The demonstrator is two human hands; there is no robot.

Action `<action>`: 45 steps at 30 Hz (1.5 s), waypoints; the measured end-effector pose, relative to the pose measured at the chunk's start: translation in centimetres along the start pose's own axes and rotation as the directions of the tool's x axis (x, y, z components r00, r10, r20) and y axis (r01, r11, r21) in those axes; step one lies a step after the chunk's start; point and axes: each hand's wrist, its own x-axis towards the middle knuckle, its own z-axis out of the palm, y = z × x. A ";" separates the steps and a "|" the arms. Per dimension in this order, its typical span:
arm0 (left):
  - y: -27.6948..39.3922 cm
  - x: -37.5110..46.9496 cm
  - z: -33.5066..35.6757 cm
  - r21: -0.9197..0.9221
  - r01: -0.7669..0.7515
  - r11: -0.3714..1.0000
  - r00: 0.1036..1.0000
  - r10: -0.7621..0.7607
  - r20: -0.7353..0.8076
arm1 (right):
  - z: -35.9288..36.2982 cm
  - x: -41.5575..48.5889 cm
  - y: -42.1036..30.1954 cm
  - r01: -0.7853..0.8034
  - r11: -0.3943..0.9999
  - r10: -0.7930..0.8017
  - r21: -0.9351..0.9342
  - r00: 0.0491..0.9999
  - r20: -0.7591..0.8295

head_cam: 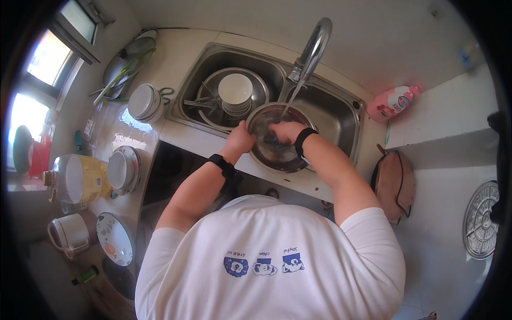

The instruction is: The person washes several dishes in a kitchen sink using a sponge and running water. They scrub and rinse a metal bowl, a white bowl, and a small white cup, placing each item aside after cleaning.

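A round stainless steel basin point(280, 158) rests tilted over the front edge of the right sink bowl. My left hand point(241, 139) grips its left rim. Inside the basin, my right hand point(286, 133) is pressed on a dark scouring pad point(272, 139), its fingertips partly hidden. Water runs from the chrome faucet point(316, 44) into the basin near its back rim. In the left sink bowl, a second metal basin point(262, 82) holds a stack of white bowls point(235, 89) and several metal utensils point(200, 102).
Stacked bowls point(141, 101) and green-handled scissors point(166, 95) lie left of the sink. Farther left stand an oil jug point(82, 179), more dishes point(121, 170) and a patterned plate point(115, 239). A pink pump bottle point(390, 105) stands at the right; a brown bag point(394, 184) hangs below.
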 end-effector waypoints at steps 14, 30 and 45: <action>0.2 -2.9 0.6 -0.513 0.489 0.705 0.836 -0.211 0.507 | 3.7 -3.8 1.7 0.442 0.784 -0.435 0.437 0.892 -0.123; 1.9 3.1 -7.9 -0.281 0.335 0.899 0.915 -0.240 0.324 | 4.6 -6.5 4.0 0.443 0.842 -0.535 -0.308 0.615 -0.579; 4.2 3.7 -8.9 -0.602 0.401 0.690 0.890 -0.137 0.436 | 4.7 -5.6 1.0 0.419 0.907 -0.295 -0.048 0.548 -0.783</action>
